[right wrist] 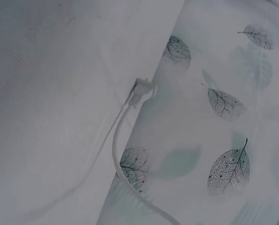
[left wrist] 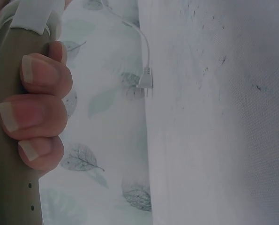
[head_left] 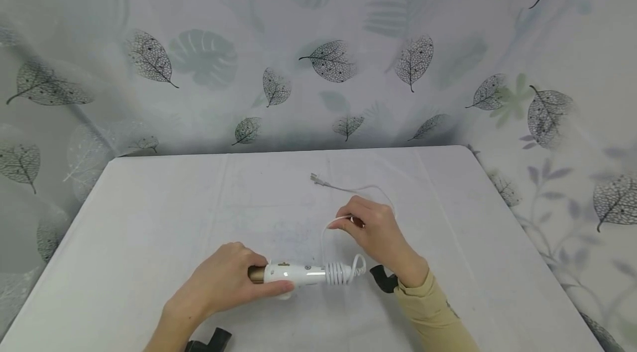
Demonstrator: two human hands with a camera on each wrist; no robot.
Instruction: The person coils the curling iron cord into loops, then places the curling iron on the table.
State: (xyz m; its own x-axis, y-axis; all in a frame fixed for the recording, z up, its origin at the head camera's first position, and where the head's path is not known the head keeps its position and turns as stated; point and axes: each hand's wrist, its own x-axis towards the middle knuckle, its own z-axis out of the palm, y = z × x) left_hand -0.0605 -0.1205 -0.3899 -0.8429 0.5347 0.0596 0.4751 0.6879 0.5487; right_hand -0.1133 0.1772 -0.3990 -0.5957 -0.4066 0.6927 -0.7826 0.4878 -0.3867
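Observation:
A hair styling iron (head_left: 302,273) with a white handle and a gold-brown barrel (left wrist: 8,183) lies crosswise in front of me. My left hand (head_left: 224,276) grips it around the barrel end, and the left wrist view shows the fingers (left wrist: 38,115) curled over the barrel. Several turns of white cord (head_left: 337,273) are wrapped around the far end of the handle. Above that end, my right hand (head_left: 374,229) pinches the cord between thumb and fingers. From there the loose cord curves away to a plug (head_left: 317,178), also visible in the right wrist view.
A white-covered table (head_left: 149,219) lies beneath everything. Leaf-printed fabric (head_left: 298,20) rises behind its back edge and at both sides. Black wrist mounts show at the left wrist (head_left: 216,339) and the right wrist (head_left: 384,279).

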